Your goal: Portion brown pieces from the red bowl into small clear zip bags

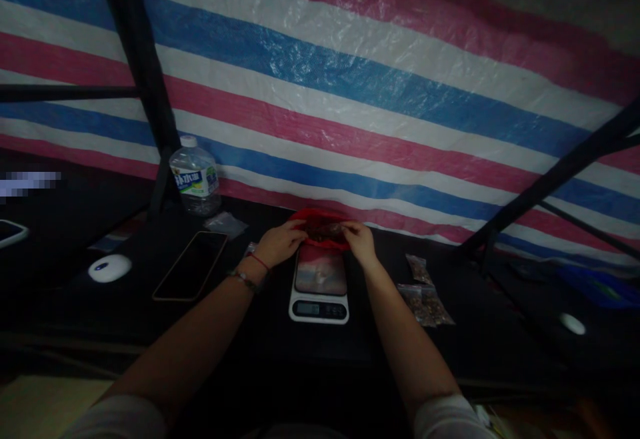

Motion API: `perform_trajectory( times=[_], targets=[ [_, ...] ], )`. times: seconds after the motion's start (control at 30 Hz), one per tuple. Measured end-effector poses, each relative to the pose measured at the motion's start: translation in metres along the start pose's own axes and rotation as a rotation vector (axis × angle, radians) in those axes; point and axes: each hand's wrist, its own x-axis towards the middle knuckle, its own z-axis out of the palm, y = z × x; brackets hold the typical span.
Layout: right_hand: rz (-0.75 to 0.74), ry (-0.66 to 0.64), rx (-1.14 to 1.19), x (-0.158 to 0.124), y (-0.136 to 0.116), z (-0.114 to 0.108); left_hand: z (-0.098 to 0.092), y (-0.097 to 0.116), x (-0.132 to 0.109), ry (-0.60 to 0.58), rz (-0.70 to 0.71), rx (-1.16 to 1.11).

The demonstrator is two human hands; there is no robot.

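Note:
Behind the scale lies a red bag or container, its inside dark with small brownish bits. Over it, a small clear plastic bag stretches between my hands. My left hand is closed, fingertips pinching at the bag's left end. On the other side my right hand pinches the right end with bent fingers. The bag's exact edges are dim. Just in front of the hands stands a white digital kitchen scale with a reflective plate; its display reading is too small to make out.
Several small filled bags lie right of the scale. Left are a phone, a clear bag, a large plastic bottle and a white rounded device. Dark metal bars stand before a striped sheet.

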Motion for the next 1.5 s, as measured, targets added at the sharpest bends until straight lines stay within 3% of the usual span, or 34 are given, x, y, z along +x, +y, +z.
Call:
perform_trajectory(
  times=[0.13,0.27,0.43,0.97,1.13,1.27,1.4,1.5],
  targets=[
    [-0.053,0.04,-0.175,0.011,-0.005,-0.011,0.0,0.003,0.0,-0.003,0.014,-0.007],
    [-0.054,-0.028,-0.29,0.016,-0.01,-0.014,0.001,0.003,0.0,-0.008,0.027,-0.013],
    [-0.121,0.039,-0.373,0.015,-0.017,-0.011,0.003,0.001,0.001,-0.008,0.048,-0.026],
    [-0.208,0.112,-0.296,0.01,-0.035,-0.011,0.005,0.0,-0.001,-0.01,0.049,-0.048],
    [-0.236,0.186,-0.254,0.0,-0.033,-0.007,0.004,0.0,-0.001,-0.022,0.056,-0.062],
    [-0.255,0.113,-0.257,-0.009,-0.033,-0.002,0.005,0.001,0.0,-0.029,0.075,-0.073],
    [-0.221,0.189,-0.156,-0.012,-0.03,-0.003,0.005,0.002,-0.001,-0.021,0.085,-0.095],
    [-0.107,0.329,0.067,-0.011,-0.024,-0.005,0.002,0.003,-0.002,0.022,0.082,-0.138]
  ],
)
